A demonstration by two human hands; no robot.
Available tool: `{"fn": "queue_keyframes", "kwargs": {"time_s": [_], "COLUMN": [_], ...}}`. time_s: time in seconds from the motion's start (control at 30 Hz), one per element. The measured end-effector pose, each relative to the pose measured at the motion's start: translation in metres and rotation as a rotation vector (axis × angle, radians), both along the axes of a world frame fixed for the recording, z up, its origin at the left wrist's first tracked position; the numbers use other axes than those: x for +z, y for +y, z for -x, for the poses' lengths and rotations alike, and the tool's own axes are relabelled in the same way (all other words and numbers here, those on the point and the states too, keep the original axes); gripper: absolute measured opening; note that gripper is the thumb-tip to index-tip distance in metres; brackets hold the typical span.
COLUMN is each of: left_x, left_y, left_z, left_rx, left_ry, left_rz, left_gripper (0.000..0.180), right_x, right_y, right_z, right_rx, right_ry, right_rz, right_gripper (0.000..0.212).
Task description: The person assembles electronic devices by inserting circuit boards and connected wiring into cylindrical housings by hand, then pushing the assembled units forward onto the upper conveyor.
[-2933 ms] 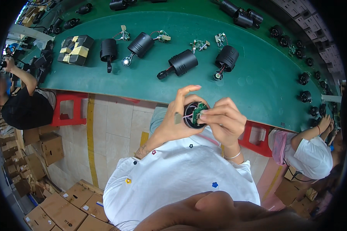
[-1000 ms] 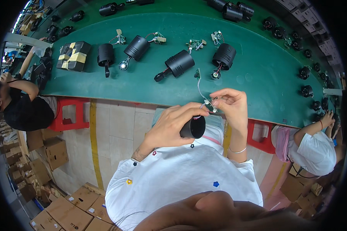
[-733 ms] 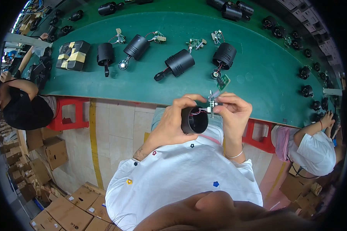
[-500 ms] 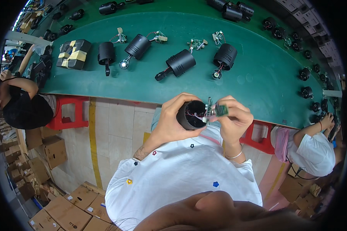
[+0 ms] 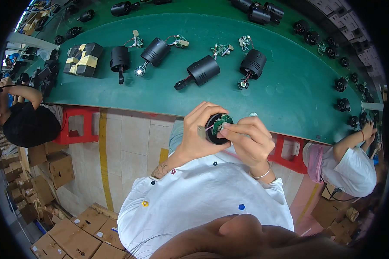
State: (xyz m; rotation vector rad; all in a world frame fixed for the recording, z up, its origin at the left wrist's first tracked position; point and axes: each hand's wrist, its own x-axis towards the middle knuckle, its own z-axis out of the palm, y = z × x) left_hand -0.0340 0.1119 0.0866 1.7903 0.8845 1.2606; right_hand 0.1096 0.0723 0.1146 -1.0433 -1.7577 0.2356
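Observation:
My left hand (image 5: 196, 131) is wrapped round a black cylindrical housing (image 5: 211, 139), its open end facing up towards me. In the mouth of the housing sits a green circuit board (image 5: 221, 123), tilted, which my right hand (image 5: 250, 139) pinches between thumb and fingers. A light-coloured wire or tab shows at the housing's left rim, partly blurred. The inside of the housing is mostly hidden by the board and my fingers.
On the green table (image 5: 151, 93) lie several black housings, among them one near the middle (image 5: 203, 70), with wired circuit boards (image 5: 223, 49). A taped black block (image 5: 83, 60) stands at the left. People work on both sides near red stools (image 5: 77, 126); cardboard boxes (image 5: 78, 237) stand behind.
My right hand has moved left and brought the circuit board from beside the housing into its mouth. My left hand keeps hold, with the housing's opening now turned more upward.

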Motion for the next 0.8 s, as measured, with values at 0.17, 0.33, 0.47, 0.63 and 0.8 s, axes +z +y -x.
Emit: {"fn": "queue_keyframes", "kwargs": {"time_s": [0.17,0.33,0.47,0.63,0.8], "left_x": [-0.005,-0.009,-0.011,-0.009,-0.012], "left_y": [0.002,0.002,0.002,0.001,-0.001], "left_z": [-0.002,-0.002,-0.001,-0.001,-0.003], "left_rx": [0.033,0.020,0.018,-0.019,-0.040], "left_ry": [-0.025,-0.005,0.014,0.051,0.138], "left_rz": [-0.077,-0.139,-0.135,-0.099,-0.041], "left_gripper": [0.044,0.041,0.041,0.040,0.041], "right_x": [-0.003,-0.002,-0.001,-0.005,-0.006], "right_y": [-0.001,0.002,0.005,0.005,0.007], "right_z": [0.002,0.000,-0.001,-0.005,-0.013], "right_rx": [0.055,0.115,0.130,0.141,0.198], "right_ry": [0.009,0.047,0.015,0.056,0.188], "right_rz": [0.056,0.176,0.201,0.246,0.587], "right_gripper": [0.015,0.018,0.019,0.019,0.012]}}
